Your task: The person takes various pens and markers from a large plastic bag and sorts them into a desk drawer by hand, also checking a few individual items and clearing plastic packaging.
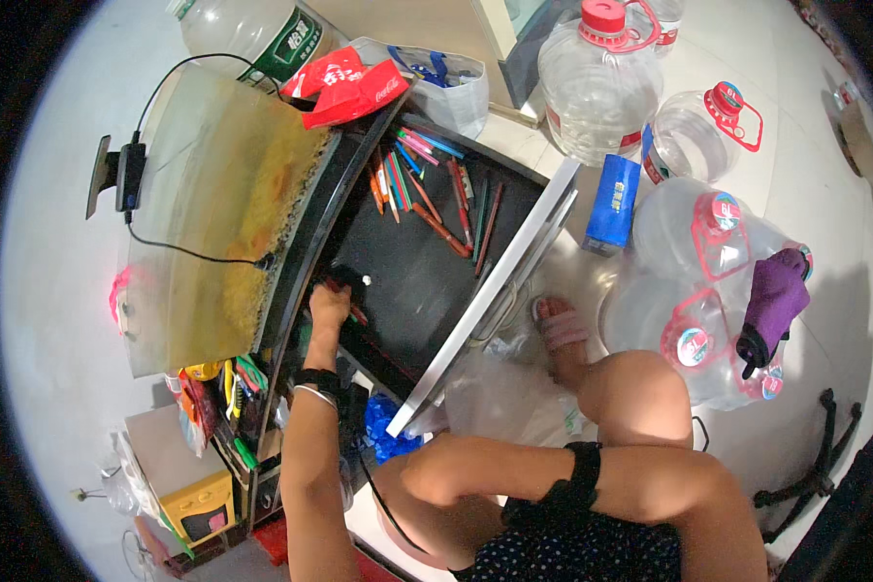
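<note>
My left hand (330, 304) reaches into the near left corner of a pulled-out black drawer (400, 262), its fingers curled downward. Something dark red shows at the fingertips, and a red-and-green stick (358, 314) lies beside the hand; I cannot tell whether either is held. A small white bit (367, 280) rests on the drawer floor. Colored pencils (400, 182) and a brown brush-like stick (441, 230) are scattered at the drawer's far end. My right forearm crosses my lap; past its black wrist strap, the right hand (491, 465) blends with my leg, its fingers indistinct.
A glass tank (211, 211) with yellowish gravel stands left of the drawer. The drawer's white front (484, 298) faces my legs. Large clear water bottles (600, 87), a blue box (612, 204) and a purple umbrella (777, 302) are to the right. A white bag (451, 102) sits behind.
</note>
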Demonstrator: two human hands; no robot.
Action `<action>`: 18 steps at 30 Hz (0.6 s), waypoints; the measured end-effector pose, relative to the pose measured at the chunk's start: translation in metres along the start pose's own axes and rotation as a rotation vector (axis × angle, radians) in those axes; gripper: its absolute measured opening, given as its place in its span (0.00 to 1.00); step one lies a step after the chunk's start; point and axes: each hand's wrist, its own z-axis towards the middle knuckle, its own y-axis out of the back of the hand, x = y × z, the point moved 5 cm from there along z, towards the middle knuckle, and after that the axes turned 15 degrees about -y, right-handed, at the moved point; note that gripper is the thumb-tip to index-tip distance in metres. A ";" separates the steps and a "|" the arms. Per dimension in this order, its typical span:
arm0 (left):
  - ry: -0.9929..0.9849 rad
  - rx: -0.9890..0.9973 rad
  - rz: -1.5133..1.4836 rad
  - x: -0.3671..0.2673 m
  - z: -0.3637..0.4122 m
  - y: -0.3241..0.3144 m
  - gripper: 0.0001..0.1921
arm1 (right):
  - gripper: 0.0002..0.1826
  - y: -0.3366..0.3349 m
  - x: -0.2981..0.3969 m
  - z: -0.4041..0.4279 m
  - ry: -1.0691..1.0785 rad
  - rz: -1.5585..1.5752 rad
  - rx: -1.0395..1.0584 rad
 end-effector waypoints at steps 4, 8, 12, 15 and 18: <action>0.035 -0.103 0.163 0.037 0.019 -0.019 0.24 | 0.06 -0.047 -0.018 0.052 0.249 0.009 -0.058; -0.057 -0.024 0.100 -0.007 0.011 -0.006 0.29 | 0.06 -0.047 -0.025 0.067 0.346 -0.012 -0.069; -0.329 -0.100 -0.137 -0.075 0.022 0.013 0.27 | 0.08 -0.011 -0.011 0.045 0.249 -0.112 0.033; -0.536 -0.193 -0.234 -0.108 0.027 0.021 0.25 | 0.10 0.005 0.003 0.035 0.224 -0.164 0.120; -0.539 -0.181 -0.272 -0.155 0.042 0.007 0.27 | 0.12 0.030 -0.003 0.009 0.158 -0.188 0.146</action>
